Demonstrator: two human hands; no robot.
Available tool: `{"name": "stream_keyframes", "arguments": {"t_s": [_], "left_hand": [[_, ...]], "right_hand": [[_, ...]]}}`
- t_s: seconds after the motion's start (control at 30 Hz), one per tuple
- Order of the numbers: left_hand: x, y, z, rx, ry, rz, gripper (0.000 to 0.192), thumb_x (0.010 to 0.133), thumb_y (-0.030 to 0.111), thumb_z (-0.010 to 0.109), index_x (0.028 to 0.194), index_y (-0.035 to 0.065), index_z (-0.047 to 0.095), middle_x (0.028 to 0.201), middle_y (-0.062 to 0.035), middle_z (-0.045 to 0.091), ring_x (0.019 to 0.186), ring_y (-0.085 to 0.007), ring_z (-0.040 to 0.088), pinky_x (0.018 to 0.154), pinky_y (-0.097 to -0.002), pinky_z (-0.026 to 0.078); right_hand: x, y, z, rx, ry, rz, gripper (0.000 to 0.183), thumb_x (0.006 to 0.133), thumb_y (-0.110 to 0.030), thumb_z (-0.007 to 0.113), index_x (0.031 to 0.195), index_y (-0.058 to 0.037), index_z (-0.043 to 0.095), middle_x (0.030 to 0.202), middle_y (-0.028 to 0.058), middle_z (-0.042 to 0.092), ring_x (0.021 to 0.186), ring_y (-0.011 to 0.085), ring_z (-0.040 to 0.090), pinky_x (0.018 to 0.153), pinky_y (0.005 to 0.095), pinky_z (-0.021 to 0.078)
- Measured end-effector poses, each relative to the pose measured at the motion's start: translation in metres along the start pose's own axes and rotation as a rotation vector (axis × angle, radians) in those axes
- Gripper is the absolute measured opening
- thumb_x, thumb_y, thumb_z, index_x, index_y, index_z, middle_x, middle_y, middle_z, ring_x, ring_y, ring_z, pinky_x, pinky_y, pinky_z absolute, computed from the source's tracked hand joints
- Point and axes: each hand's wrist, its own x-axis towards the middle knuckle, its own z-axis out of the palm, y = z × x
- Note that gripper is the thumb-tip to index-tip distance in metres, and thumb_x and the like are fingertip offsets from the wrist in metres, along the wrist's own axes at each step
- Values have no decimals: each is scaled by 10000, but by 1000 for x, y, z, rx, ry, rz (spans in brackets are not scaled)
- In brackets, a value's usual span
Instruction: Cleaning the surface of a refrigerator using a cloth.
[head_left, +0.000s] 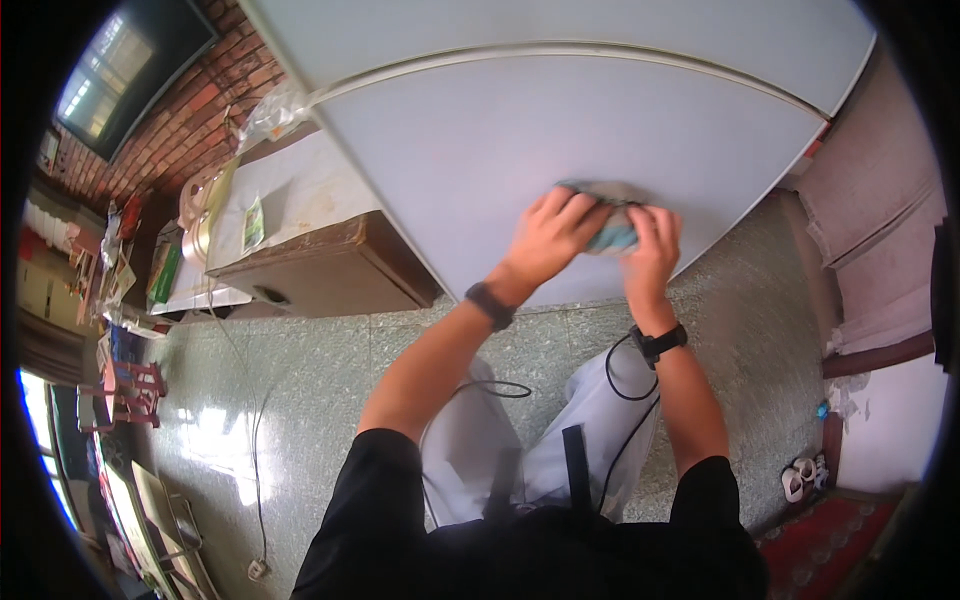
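A bunched cloth (616, 234), grey and blue-green, lies between my two hands against a large pale panel (480, 142), which looks like a refrigerator door. My left hand (559, 232) grips the cloth from its left side, fingers curled over it. On the other side, my right hand (654, 240) clasps it too, slightly blurred. The cloth's lower part shows between the hands; the rest is partly covered by fingers. Both wrists wear black bands.
A wooden cabinet (322, 270) with a paper-covered top stands left of the panel. A cable (255, 442) with a socket block (257, 570) trails over the speckled floor. Shoes (799, 480) sit near a red mat (825, 540) at lower right. A pinkish curtain (877, 195) hangs on the right.
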Motion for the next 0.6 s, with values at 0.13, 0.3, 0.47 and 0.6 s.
{"name": "stream_keyframes", "arguments": {"t_s": [0.13,0.3,0.47,0.6], "left_hand": [[-48,-36,-62,141,-95,-53,453,685,98,650,1133,119,712,1017,-19,605,913,-217,598,717,-342,538],[-24,-65,-130,300,60,-144,471,619,29,730,1085,97,737,989,-68,615,886,-275,606,728,-382,536],[52,-57,-128,290,322,-154,513,593,3,760,1098,94,738,981,-78,632,889,-294,601,771,-395,530],[77,-34,-96,182,347,-84,477,592,-1,734,1053,117,749,960,-38,653,864,-258,605,721,-358,527]], "right_hand": [[5,-55,33,128,-89,-198,426,623,50,704,1024,-93,684,977,44,603,888,286,577,715,394,519],[63,-123,41,274,-16,-234,426,611,67,689,1008,-89,690,965,36,609,879,282,582,705,385,522],[122,-123,21,255,258,-250,421,625,67,677,1006,-106,710,946,23,621,879,275,595,714,373,529],[114,-77,2,106,343,-238,420,640,63,687,1020,-113,720,953,23,629,861,275,596,706,377,523]]}}
